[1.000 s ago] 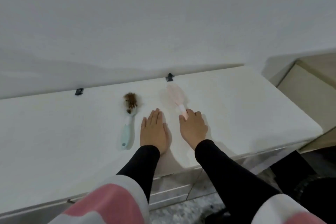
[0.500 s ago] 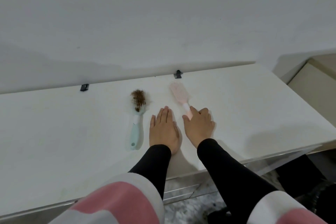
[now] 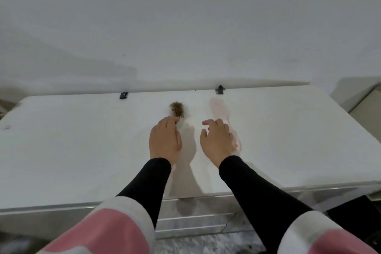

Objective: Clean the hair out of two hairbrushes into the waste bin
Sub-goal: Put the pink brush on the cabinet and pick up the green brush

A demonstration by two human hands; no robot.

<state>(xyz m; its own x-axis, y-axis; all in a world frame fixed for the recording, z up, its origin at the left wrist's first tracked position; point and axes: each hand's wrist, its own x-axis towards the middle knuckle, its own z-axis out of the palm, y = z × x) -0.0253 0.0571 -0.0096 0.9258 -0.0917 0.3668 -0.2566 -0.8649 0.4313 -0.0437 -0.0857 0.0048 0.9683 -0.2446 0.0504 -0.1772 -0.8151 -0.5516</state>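
Now I'm moving both loosely open, empty hands, left hand (image 3: 165,140) and right hand (image 3: 216,142), off the white countertop (image 3: 82,150) onto the hair-clogged brush (image 3: 177,110) and pink brush (image 3: 221,113), starting the pickup.

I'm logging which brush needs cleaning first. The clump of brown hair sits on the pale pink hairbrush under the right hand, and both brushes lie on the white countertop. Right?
Not quite. The head view shows the clump of brown hair on the hairbrush by the left hand. The pale pink hairbrush under the right hand looks clean. Both lie on the white countertop.
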